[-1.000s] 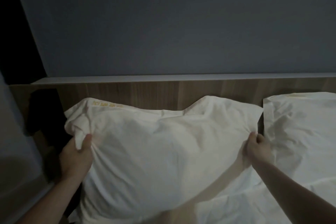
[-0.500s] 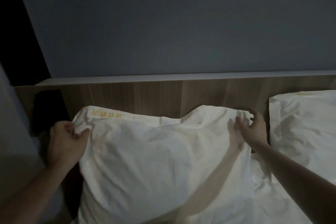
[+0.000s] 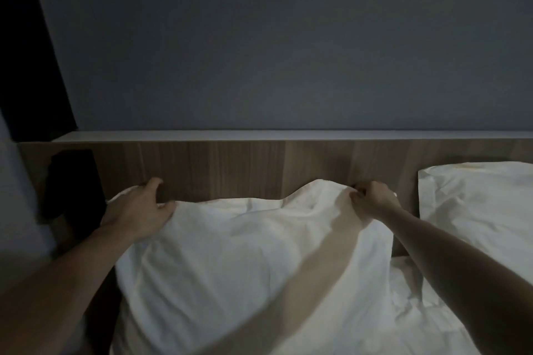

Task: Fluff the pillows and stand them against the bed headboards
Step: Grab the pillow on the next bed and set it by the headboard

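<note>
Gripping white pillow (image 3: 245, 262) at its far top corners against wooden headboard (image 3: 230, 167): left hand (image 3: 137, 210) fingers curled over left corner, right hand (image 3: 373, 200) fisted on right corner, arms outstretched.

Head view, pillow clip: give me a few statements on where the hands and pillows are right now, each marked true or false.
1. Both hands hold the near pillow at its top corners. True: the left hand and the right hand each grip a corner.
2. A second pillow leans on the headboard to the right. True.
3. The near pillow is dark blue. False: it is white.
4. The right hand rests on the second pillow. False: it grips the near pillow, apart from the second one.
5. The headboard is wood-patterned. True.
</note>
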{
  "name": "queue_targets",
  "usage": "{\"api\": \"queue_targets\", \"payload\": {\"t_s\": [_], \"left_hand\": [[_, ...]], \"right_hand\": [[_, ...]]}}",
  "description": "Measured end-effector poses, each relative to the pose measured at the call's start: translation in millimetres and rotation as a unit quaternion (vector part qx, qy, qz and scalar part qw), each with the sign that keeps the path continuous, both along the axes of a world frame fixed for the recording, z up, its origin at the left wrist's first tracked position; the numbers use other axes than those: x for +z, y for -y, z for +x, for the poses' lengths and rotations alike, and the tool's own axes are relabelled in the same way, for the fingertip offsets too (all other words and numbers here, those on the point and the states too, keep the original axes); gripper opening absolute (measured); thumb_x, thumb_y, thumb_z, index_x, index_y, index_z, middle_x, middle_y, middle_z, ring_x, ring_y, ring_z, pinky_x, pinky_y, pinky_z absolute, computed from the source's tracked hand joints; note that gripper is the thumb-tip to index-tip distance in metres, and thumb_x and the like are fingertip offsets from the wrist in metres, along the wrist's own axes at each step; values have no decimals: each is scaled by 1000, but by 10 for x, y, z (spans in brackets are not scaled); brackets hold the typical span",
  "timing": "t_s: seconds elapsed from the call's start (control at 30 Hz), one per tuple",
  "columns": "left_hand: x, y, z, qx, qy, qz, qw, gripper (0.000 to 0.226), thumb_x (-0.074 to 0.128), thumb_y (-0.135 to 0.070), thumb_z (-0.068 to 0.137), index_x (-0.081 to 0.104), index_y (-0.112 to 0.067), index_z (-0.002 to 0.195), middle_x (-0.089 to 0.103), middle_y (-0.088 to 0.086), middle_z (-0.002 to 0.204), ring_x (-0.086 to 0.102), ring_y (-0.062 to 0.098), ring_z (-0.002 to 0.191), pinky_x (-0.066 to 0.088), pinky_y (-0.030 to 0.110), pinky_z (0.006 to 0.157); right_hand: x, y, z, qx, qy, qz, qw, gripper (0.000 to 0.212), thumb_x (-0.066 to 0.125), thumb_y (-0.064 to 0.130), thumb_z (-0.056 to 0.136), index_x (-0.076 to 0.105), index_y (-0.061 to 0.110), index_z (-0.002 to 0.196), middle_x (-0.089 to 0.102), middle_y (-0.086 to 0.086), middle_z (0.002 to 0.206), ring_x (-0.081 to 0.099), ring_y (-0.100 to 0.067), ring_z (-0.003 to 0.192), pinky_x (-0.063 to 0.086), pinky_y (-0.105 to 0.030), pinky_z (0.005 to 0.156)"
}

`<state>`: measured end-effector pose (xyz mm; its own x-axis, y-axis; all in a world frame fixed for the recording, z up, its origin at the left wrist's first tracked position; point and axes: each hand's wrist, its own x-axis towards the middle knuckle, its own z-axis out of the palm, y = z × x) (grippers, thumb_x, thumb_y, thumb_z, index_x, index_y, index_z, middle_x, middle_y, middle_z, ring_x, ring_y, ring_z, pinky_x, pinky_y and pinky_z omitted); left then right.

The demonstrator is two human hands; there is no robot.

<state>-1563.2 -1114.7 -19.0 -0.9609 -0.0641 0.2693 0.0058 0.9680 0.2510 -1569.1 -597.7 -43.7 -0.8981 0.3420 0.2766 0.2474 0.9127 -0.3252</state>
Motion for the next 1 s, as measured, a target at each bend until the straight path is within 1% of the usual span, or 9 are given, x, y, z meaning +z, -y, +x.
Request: {"api": "queue_targets", "payload": {"t_s": [0.2,0.27,0.33,0.43,0.5,0.57,0.73,0.87,1.0], "left_hand": [[6,59,11,8,123,-66,990,75,53,-76,83,54,-29,141,62,3,141,60,26,126,50,34,92],[10,105,14,-6,173,-65,983,61,54,-74,80,71,-29,117,69,-1,127,64,21,111,51,31,85],[23,117,21,-15,180,-58,982,45,57,-67,80,73,-29,99,71,-4,108,65,17,96,50,29,76],[77,113,12,-8,102,-61,993,22,64,-50,88,67,-29,89,68,-6,93,63,16,84,43,28,64],[125,124,-5,15,25,-26,999,22,62,-48,93,63,-28,85,66,-5,85,61,17,76,42,28,60],[182,149,-24,35,-36,8,999,21,59,-49,96,63,-31,85,65,-3,81,59,20,72,43,29,60],[201,102,-84,46,-94,34,994,20,58,-47,97,63,-33,84,71,3,85,60,27,75,46,32,64],[189,64,-128,36,-115,53,991,17,57,-42,98,60,-29,86,71,6,85,67,35,83,49,36,66],[232,33,-156,24,-162,59,985,12,55,-40,98,57,-29,93,71,10,86,68,39,83,53,39,68]], "right_hand": [[55,6,65,71,-1,-11,997,23,60,32,92,76,27,107,64,-2,116,64,-25,109,47,-31,87],[56,13,74,82,39,8,996,19,64,37,84,75,27,97,69,3,105,66,-22,103,48,-28,80],[80,37,70,77,89,12,993,14,65,38,81,65,25,76,67,6,80,67,-24,87,46,-28,65],[175,68,24,67,95,35,993,18,65,33,83,53,25,71,60,8,73,60,-23,78,37,-26,53],[237,39,0,70,77,36,994,15,65,36,78,59,24,85,67,3,83,65,-26,83,51,-35,62],[259,3,-14,90,80,50,992,27,65,37,79,66,24,103,73,0,93,69,-28,89,57,-40,74],[228,-56,1,90,104,52,989,27,58,51,80,67,25,79,73,3,81,71,-24,81,59,-41,72],[304,-96,8,62,10,8,998,20,60,52,83,65,33,83,71,6,82,69,-24,82,59,-41,71],[419,22,-42,-4,-134,-46,990,16,57,43,88,57,29,81,70,2,80,65,-29,78,57,-40,70]]}}
